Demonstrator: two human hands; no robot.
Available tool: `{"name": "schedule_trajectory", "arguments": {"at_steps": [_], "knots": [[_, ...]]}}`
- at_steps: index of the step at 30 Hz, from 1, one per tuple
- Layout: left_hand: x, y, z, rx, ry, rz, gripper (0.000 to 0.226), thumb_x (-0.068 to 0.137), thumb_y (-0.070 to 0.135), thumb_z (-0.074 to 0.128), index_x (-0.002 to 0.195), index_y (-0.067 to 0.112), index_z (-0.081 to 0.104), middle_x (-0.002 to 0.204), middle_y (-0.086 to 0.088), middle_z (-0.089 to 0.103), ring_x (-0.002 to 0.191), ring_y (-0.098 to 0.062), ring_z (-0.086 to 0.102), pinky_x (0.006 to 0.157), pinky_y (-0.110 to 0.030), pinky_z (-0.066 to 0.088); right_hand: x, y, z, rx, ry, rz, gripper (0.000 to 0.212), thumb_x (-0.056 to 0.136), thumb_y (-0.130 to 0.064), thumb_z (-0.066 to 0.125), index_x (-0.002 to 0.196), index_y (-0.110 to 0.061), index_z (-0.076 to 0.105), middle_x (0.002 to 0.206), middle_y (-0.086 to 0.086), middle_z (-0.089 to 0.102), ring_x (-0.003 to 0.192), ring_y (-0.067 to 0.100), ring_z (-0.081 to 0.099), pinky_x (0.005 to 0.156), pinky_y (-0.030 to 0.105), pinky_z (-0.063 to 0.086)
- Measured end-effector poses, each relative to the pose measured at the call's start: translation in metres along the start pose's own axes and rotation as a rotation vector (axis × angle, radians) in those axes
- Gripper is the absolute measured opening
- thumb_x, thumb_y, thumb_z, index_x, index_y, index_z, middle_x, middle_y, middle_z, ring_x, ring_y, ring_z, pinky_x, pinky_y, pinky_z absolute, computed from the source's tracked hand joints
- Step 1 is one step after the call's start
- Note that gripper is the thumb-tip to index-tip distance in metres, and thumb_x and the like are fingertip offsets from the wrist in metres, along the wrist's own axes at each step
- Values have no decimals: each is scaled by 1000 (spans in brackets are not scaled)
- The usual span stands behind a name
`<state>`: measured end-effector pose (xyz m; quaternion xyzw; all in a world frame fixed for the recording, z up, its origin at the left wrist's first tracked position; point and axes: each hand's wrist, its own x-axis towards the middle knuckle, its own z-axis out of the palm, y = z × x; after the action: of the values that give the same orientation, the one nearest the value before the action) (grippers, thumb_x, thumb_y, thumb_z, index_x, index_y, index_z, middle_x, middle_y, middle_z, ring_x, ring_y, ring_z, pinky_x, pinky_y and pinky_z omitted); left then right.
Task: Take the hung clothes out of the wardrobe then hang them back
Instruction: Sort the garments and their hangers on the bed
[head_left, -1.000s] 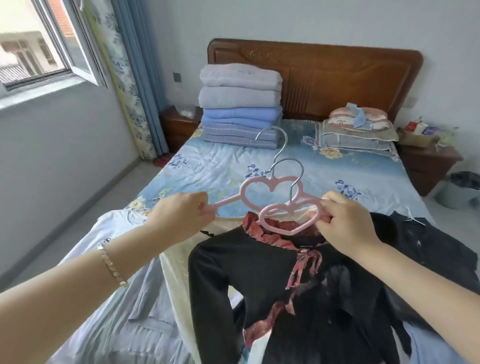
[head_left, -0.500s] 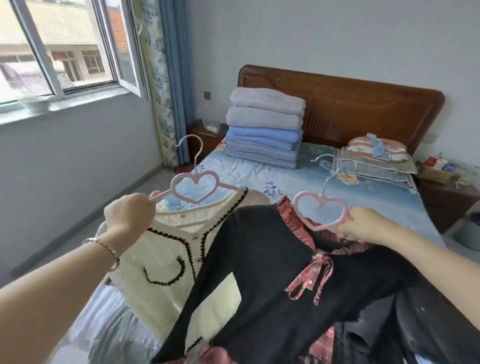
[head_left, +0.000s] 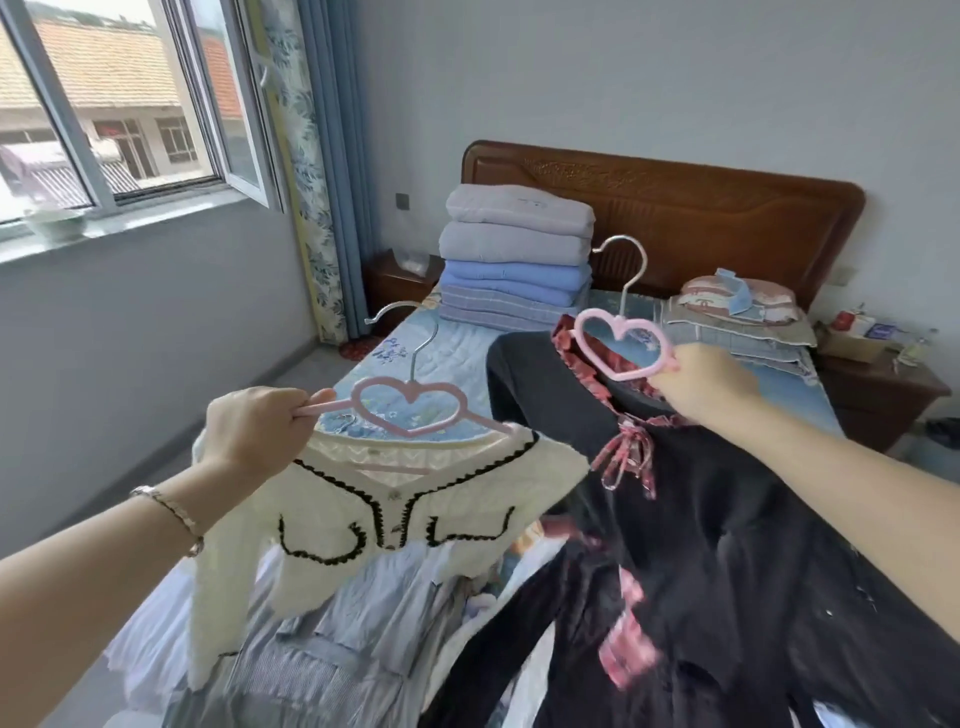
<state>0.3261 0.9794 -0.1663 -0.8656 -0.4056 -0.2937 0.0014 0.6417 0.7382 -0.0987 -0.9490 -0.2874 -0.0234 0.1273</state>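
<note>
**Two garments on hangers being held up over the bed**

The left hand is gripping one arm of a pink heart hanger, its fingers curled round the bar. A cream cardigan with black trim is hanging from this hanger, and the metal hook is pointing up and to the left. A bracelet is sitting on the left wrist.

The right hand is grasping the lower right edge of a second heart hanger, whose hook is standing upright in front of the headboard. This hanger is carrying a black dress with a red plaid collar and bow. The dress is draping down over the near right part of the bed.

The two hangers are being held apart, the left one lower and nearer the camera. Below the cardigan, a pale blue-grey garment is lying on the near end of the bed.

At the head of the bed, a stack of folded quilts is sitting against the headboard on the left, with a pile of pillows on the right. On the right nightstand, an open box is holding small packets too small to identify. A bowl is sitting on the windowsill; its contents cannot be seen.
</note>
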Motion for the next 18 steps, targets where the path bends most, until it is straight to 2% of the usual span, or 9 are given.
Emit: {"name": "schedule_trajectory", "arguments": {"at_steps": [3,4,6,9,10,11,12,14,18], "knots": [[-5,28,-4,-82,5,64,47,89,43,55,54,13,66,41,4,42,45,-27,43,46,-23,29,-12,-23,-2,116,-29,-139,25,91,-32,52,83,-12,63,93,17,63,97,37,59,69,32,40],[-6,39,-6,-102,-10,90,47,89,43,53,56,13,67,42,3,44,46,-27,43,47,-24,31,-18,-30,-5,185,-68,-185,26,90,-31,52,72,-14,57,80,13,59,89,35,58,63,32,37],[-7,63,-6,-127,-55,106,47,91,41,51,59,11,66,48,-3,49,52,-30,46,51,-30,36,-31,-42,-12,324,-179,-270,34,92,-36,51,71,-9,52,68,6,51,75,31,56,56,30,33],[-5,84,-4,-122,-121,34,48,94,39,49,53,13,51,53,-5,49,59,-31,48,57,-33,40,-46,-48,-22,500,-324,-362,74,89,-61,37,98,10,57,92,18,62,83,34,59,70,33,43],[-4,88,-3,-130,-126,16,50,94,41,48,51,15,47,52,-3,48,59,-30,49,57,-33,40,-50,-45,-26,501,-353,-404,88,81,-73,34,99,10,58,92,15,63,81,27,59,72,34,42],[-3,91,-2,-146,-121,8,51,94,43,47,50,16,46,50,-2,47,58,-29,49,57,-33,40,-54,-42,-28,459,-356,-447,90,73,-81,35,84,5,57,77,7,56,68,17,51,67,31,36],[-3,93,-1,-171,-111,10,52,93,44,47,49,16,45,49,-1,47,56,-29,49,56,-33,39,-56,-38,-28,398,-345,-470,76,70,-81,43,69,-5,48,67,0,43,59,11,40,61,29,28],[-3,101,0,-215,-90,16,54,93,43,49,47,17,40,45,2,42,54,-28,45,55,-32,35,-62,-29,-25,271,-303,-492,52,76,-62,61,65,-17,37,62,-7,32,56,10,30,57,28,21],[-2,116,4,-234,-64,26,47,91,37,54,53,15,40,50,0,43,59,-30,44,56,-31,33,-66,-16,-18,305,-188,-510,37,80,-46,66,78,-12,54,61,-7,39,58,12,36,57,29,26]]}}
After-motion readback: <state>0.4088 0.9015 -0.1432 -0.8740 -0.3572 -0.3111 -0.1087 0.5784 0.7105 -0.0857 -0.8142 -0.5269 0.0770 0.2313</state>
